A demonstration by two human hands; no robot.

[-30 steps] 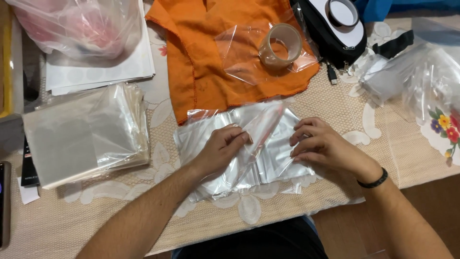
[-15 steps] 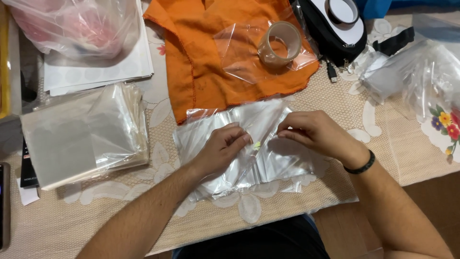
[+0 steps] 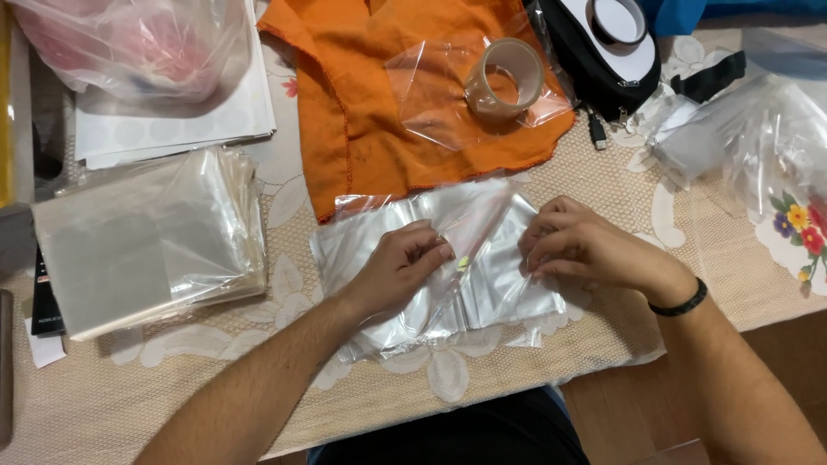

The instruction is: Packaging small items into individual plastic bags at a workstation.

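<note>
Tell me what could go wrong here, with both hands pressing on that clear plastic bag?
The clear bag looks thin and slippery; the left hand and right hand might crease it crookedly. A small yellowish bit between the hands could slip out of sight. The stack of bags lies loose, so a sleeve or elbow might scatter it.

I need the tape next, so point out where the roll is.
In the head view, the roll of tape lies top centre on a clear plastic sheet over the orange cloth, beyond both hands.

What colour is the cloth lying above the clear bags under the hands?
Orange cloth, seen clearly in the head view.
</note>
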